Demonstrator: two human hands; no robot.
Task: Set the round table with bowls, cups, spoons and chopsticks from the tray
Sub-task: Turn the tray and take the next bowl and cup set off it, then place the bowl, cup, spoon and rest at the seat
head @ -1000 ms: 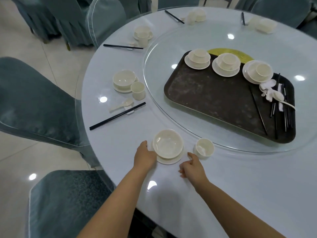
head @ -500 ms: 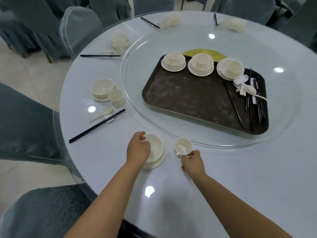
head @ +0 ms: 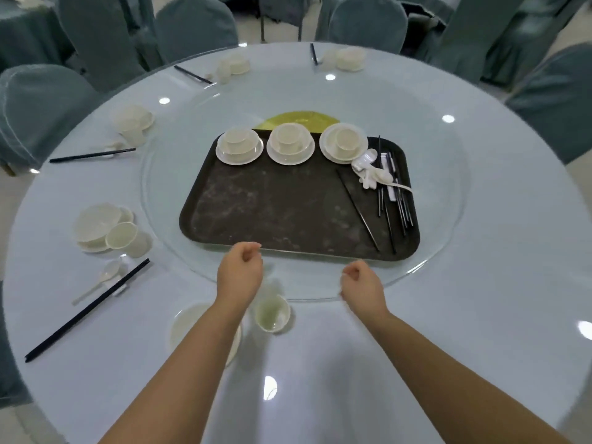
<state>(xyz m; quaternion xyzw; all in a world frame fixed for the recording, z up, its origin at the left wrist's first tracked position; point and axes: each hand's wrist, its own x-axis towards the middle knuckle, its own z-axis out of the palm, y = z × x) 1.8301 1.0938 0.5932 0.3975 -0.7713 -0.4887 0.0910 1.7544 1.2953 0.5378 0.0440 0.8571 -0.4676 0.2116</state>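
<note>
A dark tray [head: 272,216] lies on the glass turntable [head: 448,174] of the round table [head: 480,315]. Along its far edge stand three bowl-and-cup stacks [head: 239,145], with white spoons [head: 371,171] and black chopsticks [head: 392,200] at its right end. In front of me a white bowl on a saucer [head: 189,325] is partly hidden by my left forearm, and a cup [head: 273,314] stands to its right. My left hand [head: 239,272] and my right hand [head: 361,285] hover empty above the turntable's near rim, fingers loosely curled.
Several finished settings ring the left and far side: a bowl with cup [head: 105,229], a spoon [head: 102,278] and chopsticks [head: 86,312] at the near left. Teal-covered chairs [head: 38,107] surround the table.
Both hands let go of the bowl and the cup and rose forward toward the tray's near edge. The view has shifted so the bowl and cup now sit lower in frame.
</note>
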